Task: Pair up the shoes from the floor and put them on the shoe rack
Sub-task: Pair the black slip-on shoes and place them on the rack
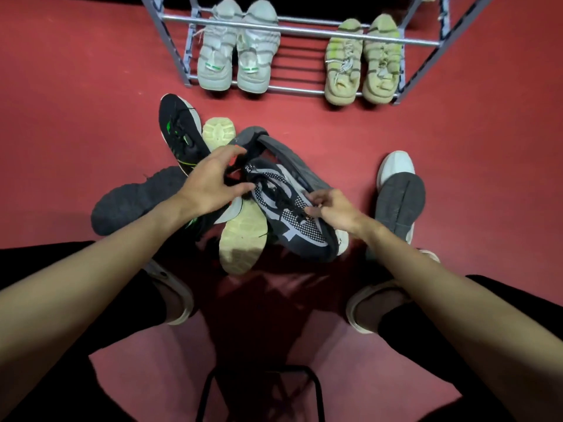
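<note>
Both hands work one black-and-grey sneaker (292, 208) atop the floor pile: left hand (210, 181) fingers curled at its heel, right hand (335, 211) pinching the laces (prob. lifting it out to pair w/ its mate), rack (304, 32) ahead holding two pairs.

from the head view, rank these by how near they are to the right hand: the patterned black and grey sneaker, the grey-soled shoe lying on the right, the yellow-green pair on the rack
1. The patterned black and grey sneaker: the right hand is holding it.
2. The grey-soled shoe: on the floor just right of that hand.
3. The yellow-green pair: farthest, on the right side of the shoe rack.
</note>
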The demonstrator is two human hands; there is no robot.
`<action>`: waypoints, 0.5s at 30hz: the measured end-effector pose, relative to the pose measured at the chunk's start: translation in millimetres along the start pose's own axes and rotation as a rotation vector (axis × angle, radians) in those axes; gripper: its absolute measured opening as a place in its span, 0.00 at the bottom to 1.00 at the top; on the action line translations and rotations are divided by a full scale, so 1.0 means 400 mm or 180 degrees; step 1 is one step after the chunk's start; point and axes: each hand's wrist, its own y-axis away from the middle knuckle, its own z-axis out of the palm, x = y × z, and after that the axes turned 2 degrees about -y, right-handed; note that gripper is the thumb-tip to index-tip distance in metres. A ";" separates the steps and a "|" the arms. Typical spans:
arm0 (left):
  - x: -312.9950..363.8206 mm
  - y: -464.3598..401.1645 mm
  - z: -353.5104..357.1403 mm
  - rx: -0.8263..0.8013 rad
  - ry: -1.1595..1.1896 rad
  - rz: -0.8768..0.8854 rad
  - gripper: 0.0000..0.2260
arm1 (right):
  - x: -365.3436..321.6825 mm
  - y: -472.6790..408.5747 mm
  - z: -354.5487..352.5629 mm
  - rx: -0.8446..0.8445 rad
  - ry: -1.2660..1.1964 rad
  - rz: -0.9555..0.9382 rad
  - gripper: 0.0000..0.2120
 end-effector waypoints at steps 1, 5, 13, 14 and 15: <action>0.013 -0.001 0.008 -0.0209 0.0015 0.0076 0.30 | 0.011 0.009 -0.021 -0.0079 -0.0132 -0.0027 0.10; 0.036 -0.008 0.064 -0.0965 -0.0011 0.0023 0.31 | 0.027 0.066 -0.099 -0.0361 -0.0024 -0.0112 0.15; 0.058 0.010 0.158 -0.1265 0.0977 -0.0808 0.12 | 0.078 0.062 -0.121 0.0827 0.0228 -0.0523 0.11; 0.060 0.012 0.164 -0.1156 0.1093 -0.0885 0.11 | 0.092 0.051 -0.128 0.1237 0.0323 -0.0432 0.12; 0.058 0.015 0.168 -0.1066 0.1228 -0.0964 0.11 | 0.106 0.043 -0.138 0.1630 0.0421 -0.0252 0.13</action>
